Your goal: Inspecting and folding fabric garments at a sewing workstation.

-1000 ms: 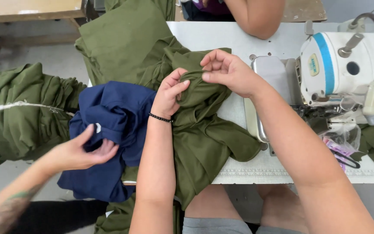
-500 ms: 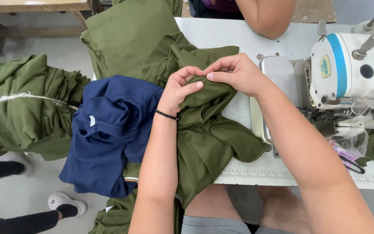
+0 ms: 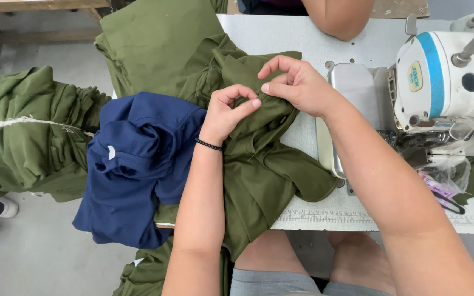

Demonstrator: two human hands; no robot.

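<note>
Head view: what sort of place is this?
Most likely a garment sewing workshop: a white sewing machine on a work table, both hands pinching olive green fabric, and a tied bundle of green cloth nearby.

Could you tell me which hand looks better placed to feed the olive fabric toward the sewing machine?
Probably the right hand: it pinches the olive fabric nearer the sewing machine.

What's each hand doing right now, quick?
Left hand: closed, pinching the olive green fabric.
Right hand: closed, pinching the same fabric.
</note>
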